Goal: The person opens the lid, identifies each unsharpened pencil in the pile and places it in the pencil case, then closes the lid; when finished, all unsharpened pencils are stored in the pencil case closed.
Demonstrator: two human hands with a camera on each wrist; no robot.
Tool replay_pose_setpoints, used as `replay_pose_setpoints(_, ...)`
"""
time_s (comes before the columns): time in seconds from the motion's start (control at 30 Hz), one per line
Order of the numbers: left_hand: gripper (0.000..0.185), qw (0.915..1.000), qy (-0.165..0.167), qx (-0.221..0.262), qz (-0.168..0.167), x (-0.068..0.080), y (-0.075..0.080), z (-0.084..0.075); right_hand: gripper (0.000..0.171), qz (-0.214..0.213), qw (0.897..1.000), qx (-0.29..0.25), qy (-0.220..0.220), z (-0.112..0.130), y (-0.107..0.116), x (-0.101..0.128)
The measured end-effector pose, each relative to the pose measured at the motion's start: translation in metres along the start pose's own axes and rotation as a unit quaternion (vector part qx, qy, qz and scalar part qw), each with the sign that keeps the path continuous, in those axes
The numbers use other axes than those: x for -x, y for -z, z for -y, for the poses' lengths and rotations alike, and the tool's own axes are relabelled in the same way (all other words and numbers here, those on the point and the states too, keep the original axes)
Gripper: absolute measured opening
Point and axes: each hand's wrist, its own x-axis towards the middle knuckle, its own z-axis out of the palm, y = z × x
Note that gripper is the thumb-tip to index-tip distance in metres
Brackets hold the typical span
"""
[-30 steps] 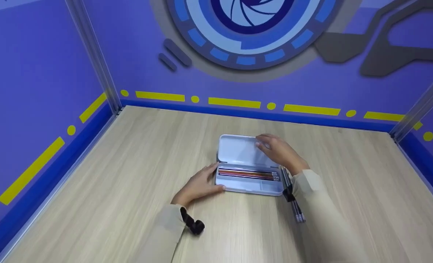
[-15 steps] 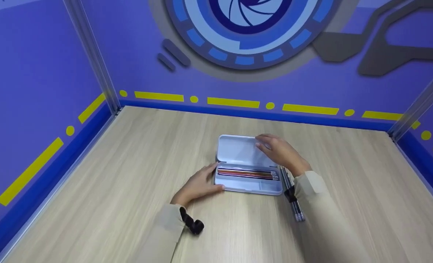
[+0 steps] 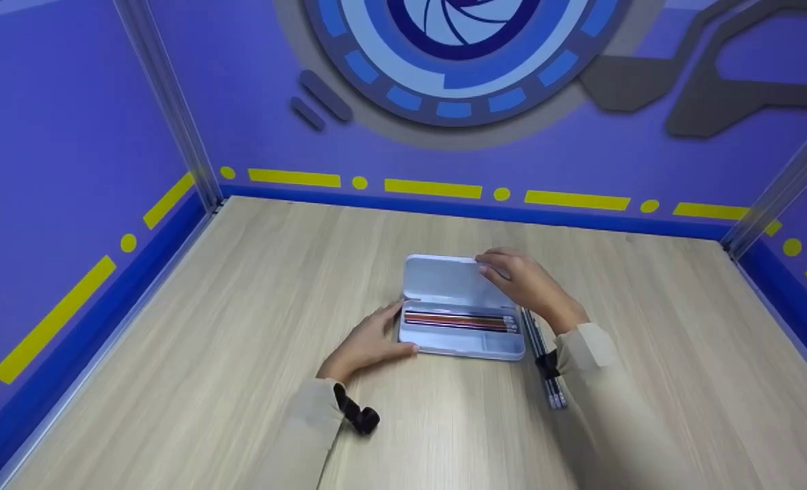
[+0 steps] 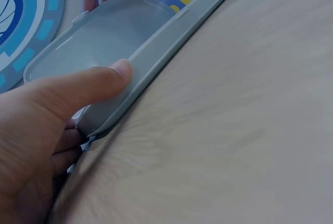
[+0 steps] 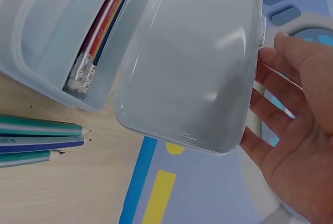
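Note:
A pale plastic pencil case [image 3: 441, 342] lies on the table, its hinged lid [image 3: 437, 279] raised at the back. Several striped pencils [image 5: 106, 24] with eraser ends lie in its rear compartment. My left hand [image 3: 369, 346] grips the case's left end, thumb on the front wall, other fingers round the end and partly hidden. At the lid's far right edge is my right hand [image 3: 526, 286]; its extended fingers [image 5: 278, 91] touch the rim, and the thumb stands apart near the latch. Loose pencils [image 3: 553, 391], sharpened ends away from me, lie right of the case, under the right wrist.
The wooden table [image 3: 274, 272] extends round the case on all sides. Blue printed panels [image 3: 376, 150] wall it in at the back, left and right. Black straps [image 3: 359, 412] hang at the sleeve cuffs.
The lid has tipped slightly up and toward me, with my right hand at its rim. My left hand keeps its grip on the case end.

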Motion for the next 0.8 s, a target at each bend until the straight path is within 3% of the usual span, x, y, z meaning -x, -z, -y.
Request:
replay_pose_setpoints(0.17, 0.099, 0.9999, 0.008, 0.008, 0.000, 0.001, 0.000, -0.002, 0.031, -0.002, 1.000, 0.005, 0.028, 0.002, 0.001, 0.006)
replay_pose_setpoints(0.43, 0.100, 1.0000, 0.005, 0.007, 0.001, 0.000, 0.001, 0.000, 0.032, 0.048, 0.999, -0.012, -0.016, 0.007, 0.001, 0.017)
replay_pose_setpoints(0.8, 0.105, 0.9999, -0.008, -0.013, -0.004, 0.001, -0.001, -0.001, 0.031, 0.090, 0.995, 0.000, 0.033, 0.006, -0.002, 0.037)
